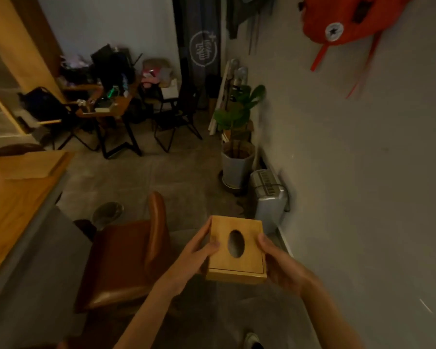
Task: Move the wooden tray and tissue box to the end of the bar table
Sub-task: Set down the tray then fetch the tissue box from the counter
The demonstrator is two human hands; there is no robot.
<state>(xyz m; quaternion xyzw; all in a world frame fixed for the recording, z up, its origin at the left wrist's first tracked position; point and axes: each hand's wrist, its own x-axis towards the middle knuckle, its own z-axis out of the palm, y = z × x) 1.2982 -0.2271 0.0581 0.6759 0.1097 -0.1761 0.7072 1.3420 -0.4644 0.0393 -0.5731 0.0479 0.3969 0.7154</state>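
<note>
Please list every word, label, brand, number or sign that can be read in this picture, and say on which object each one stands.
"睿" with a small "+", in a white circle: on the dark hanging banner.
White round star patch, lettering too blurred to read: on the red backpack.
Panel markings, too small to read: on the grey appliance.
No text: on the wooden tissue box held by the left hand and right hand.

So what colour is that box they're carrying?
The box is light honey-coloured wood with a dark oval opening on top, seen clearly in the head view.
</note>
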